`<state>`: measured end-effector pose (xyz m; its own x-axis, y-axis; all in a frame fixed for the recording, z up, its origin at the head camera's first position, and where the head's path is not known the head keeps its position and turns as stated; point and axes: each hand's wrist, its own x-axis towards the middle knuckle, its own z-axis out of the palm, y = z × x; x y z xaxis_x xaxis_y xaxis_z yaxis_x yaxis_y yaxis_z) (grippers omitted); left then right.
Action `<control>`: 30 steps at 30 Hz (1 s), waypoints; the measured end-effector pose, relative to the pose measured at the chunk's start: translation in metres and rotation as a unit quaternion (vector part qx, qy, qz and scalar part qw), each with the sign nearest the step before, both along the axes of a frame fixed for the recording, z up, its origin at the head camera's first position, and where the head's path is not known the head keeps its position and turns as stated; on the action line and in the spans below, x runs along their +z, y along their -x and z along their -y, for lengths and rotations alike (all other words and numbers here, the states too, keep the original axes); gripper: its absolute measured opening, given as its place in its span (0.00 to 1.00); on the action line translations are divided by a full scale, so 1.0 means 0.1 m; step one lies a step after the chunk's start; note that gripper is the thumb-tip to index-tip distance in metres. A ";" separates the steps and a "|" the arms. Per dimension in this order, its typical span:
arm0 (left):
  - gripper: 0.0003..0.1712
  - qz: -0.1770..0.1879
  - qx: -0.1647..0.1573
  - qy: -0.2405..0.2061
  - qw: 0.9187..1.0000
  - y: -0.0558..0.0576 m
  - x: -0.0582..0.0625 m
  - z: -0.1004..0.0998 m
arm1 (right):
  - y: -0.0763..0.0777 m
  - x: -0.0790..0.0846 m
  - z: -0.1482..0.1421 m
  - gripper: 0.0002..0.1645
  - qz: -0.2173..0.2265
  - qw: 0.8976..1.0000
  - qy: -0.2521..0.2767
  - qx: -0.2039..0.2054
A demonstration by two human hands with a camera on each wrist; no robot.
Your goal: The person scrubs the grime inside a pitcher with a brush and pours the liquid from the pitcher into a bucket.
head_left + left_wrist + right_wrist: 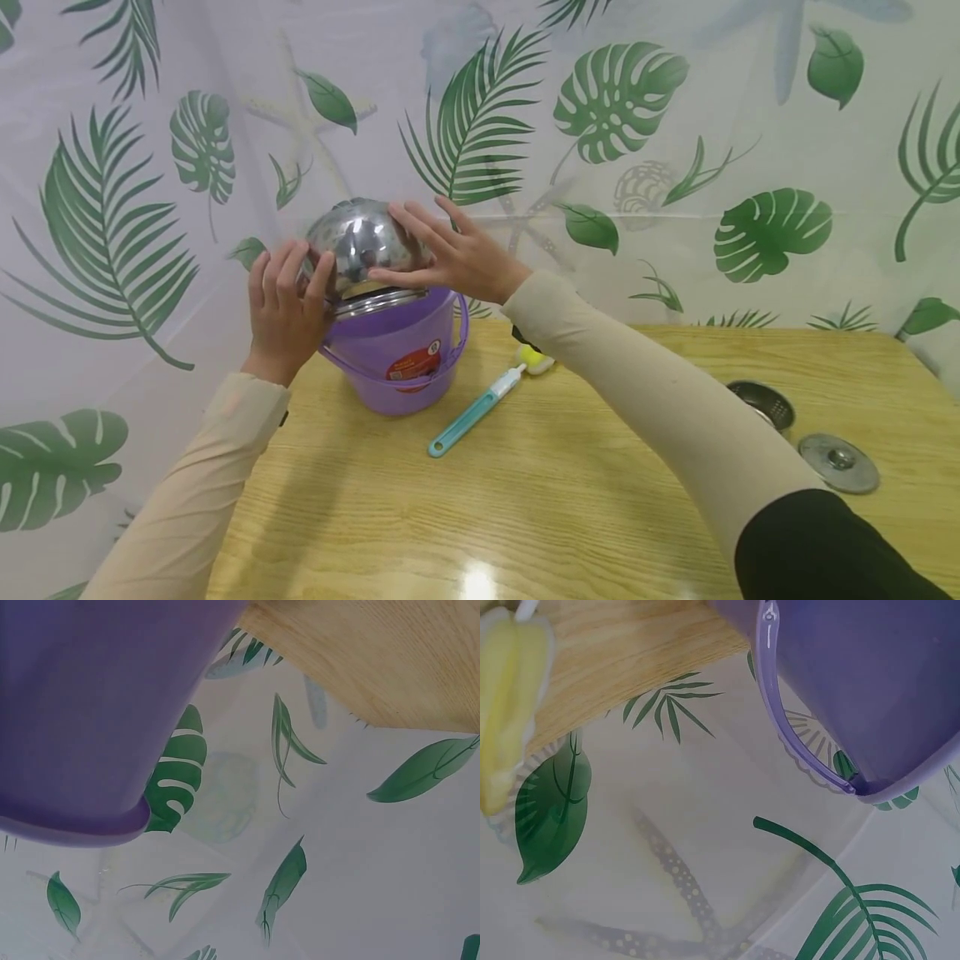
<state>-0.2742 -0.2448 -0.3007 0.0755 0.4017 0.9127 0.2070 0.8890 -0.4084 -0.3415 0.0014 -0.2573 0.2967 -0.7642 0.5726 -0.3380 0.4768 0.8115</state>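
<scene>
Both hands hold a shiny metal bowl (363,242), its rounded side up, over the mouth of a purple bucket (397,392). Curled fingers of my left hand (287,310) grip the bowl's left edge. On its other side my right hand (461,257) has the thumb low across the front and the fingers spread over the top. Beneath the bowl shows another shiny metal rim (381,303), overlapping the bucket's opening. In the left wrist view the bucket's wall (90,712) fills the upper left; its handle (769,690) shows in the right wrist view. Neither wrist view shows a hand.
A teal-handled brush (474,414) with a yellow sponge head (534,360) lies right of the bucket on the wooden table (585,500). Farther right are a dark perforated metal strainer (772,402) and a round lid (838,464) with a knob. A leaf-printed sheet (675,275) hangs behind.
</scene>
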 end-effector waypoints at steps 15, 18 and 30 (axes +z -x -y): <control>0.37 -0.030 0.011 -0.027 0.999 0.07 0.05 -0.03 | 0.07 0.07 0.04 0.54 -0.039 0.999 0.025 0.023; 0.37 -0.037 0.012 -0.037 0.999 0.08 0.10 -0.04 | 0.07 0.14 0.05 0.54 -0.052 0.998 0.031 0.025; 0.35 -0.041 0.008 -0.045 0.998 0.12 0.28 -0.05 | 0.10 0.34 0.06 0.51 -0.075 0.996 0.039 0.014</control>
<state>-0.2865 -0.2397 -0.2722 0.1453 0.3197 0.9363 0.1615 0.9260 -0.3412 -0.3518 -0.0044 -0.2234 0.4042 -0.7097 0.5770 -0.2302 0.5316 0.8151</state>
